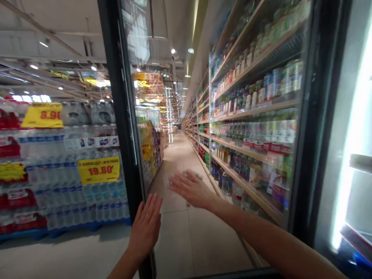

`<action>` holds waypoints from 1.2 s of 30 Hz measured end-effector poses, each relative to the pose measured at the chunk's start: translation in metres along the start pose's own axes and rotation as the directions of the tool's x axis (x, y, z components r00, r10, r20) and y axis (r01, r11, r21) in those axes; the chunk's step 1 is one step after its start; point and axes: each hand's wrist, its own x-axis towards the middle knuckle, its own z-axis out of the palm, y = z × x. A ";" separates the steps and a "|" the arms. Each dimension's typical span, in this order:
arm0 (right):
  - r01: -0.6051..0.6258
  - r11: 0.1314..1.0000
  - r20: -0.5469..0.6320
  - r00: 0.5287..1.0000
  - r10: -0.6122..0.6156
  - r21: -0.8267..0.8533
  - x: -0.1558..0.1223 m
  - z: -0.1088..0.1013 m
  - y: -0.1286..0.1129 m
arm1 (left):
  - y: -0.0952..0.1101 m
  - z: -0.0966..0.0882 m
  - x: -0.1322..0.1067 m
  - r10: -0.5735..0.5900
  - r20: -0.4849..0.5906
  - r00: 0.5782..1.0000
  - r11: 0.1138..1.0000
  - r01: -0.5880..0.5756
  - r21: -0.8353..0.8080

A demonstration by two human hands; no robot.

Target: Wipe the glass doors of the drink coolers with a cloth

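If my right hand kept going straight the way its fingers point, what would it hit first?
Probably the black door frame, passing just above your left hand; the right hand is blurred and depth is unclear.

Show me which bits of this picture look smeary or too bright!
In the head view, the bare right hand looks motion-blurred, while the bare left hand looks crisper; in the head view, the tall white strip light near the right edge glares; also in the head view, the yellow rectangular sign marked 19.80 is readable.

Red "19.80" on the right-hand yellow sign [99, 170], "8.9" plus an unclear digit on the upper yellow sign [43, 115].
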 end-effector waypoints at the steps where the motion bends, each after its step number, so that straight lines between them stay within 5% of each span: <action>1: -0.114 0.993 -0.027 0.993 0.114 -0.005 0.018 0.001 0.004 | -0.004 -0.005 0.002 -0.031 -0.014 0.999 0.999 0.031 0.010; 4: -0.256 0.966 -0.032 0.966 0.257 0.032 0.046 0.012 -0.012 | -0.015 -0.018 0.009 -0.111 -0.043 0.993 0.993 0.113 0.031; 8: 0.083 0.983 0.077 0.992 -0.097 0.163 0.018 0.040 -0.085 | -0.026 -0.033 0.004 -0.178 -0.022 0.984 0.982 0.179 0.061; 11: 0.243 0.949 0.057 0.964 -0.259 0.201 0.006 0.052 -0.104 | -0.035 -0.039 -0.005 -0.178 -0.021 0.984 0.981 0.179 0.073; 13: 0.181 0.967 0.053 0.980 -0.193 0.181 0.017 0.047 -0.089 | -0.039 -0.041 -0.007 -0.185 -0.033 0.982 0.979 0.187 0.076; 17: -0.130 0.985 0.092 0.989 0.120 0.112 0.034 0.034 -0.062 | -0.039 -0.042 -0.001 -0.222 -0.055 0.973 0.972 0.226 0.071; 21: 0.187 0.971 0.094 0.975 -0.202 0.152 0.009 0.036 -0.071 | -0.035 -0.042 0.006 -0.207 -0.073 0.976 0.975 0.211 0.066; 23: 0.240 0.964 0.052 0.968 -0.247 0.113 0.014 0.035 -0.061 | -0.034 -0.040 0.010 -0.199 -0.077 0.977 0.977 0.204 0.064; 26: -0.030 1.000 -0.042 0.999 0.030 -0.001 0.060 0.018 -0.022 | -0.033 -0.034 0.020 -0.206 -0.095 0.974 0.976 0.212 0.048; 28: -0.261 0.964 -0.124 0.959 0.254 -0.044 0.091 0.005 0.004 | -0.030 -0.030 0.031 -0.220 -0.115 0.969 0.974 0.224 0.022; 30: -0.331 0.942 -0.152 0.935 0.319 -0.060 0.102 -0.002 0.015 | -0.027 -0.027 0.041 -0.232 -0.129 0.964 0.972 0.233 -0.010; 34: -0.044 0.995 -0.123 0.992 0.033 -0.089 0.084 -0.002 0.013 | -0.025 -0.024 0.061 -0.223 -0.143 0.964 0.975 0.219 -0.042; 36: 0.006 0.995 -0.132 0.991 -0.020 -0.102 0.084 -0.006 0.021 | -0.027 -0.023 0.070 -0.206 -0.156 0.966 0.979 0.202 -0.041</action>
